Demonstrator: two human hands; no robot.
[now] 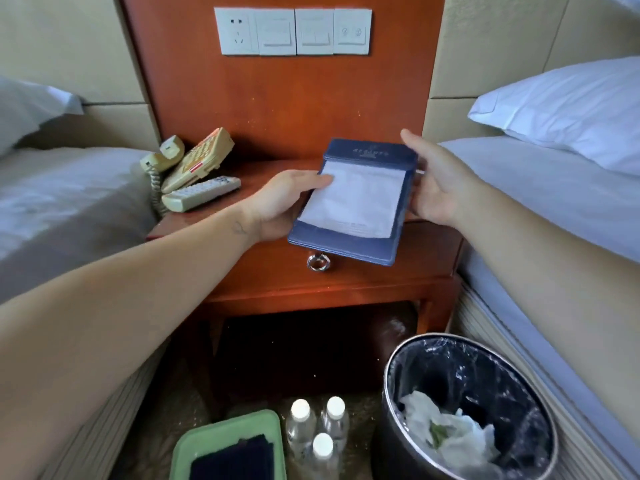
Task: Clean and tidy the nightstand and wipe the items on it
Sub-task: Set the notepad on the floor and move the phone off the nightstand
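Blue notepad holder (360, 199) is being held over the nightstand's (381, 275) front edge. Left hand (280, 206) is pinching its left side; right hand (440, 181) is touching its right side, but whether it is gripping I cannot tell.

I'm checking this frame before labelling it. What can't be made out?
Head view:
Lettering on blue notepad holder: too small, blurred.
Green tray: cut by bottom edge, contents blurred.
Nightstand top beneath the holder: hidden by it.
Telephone key labels: too small.
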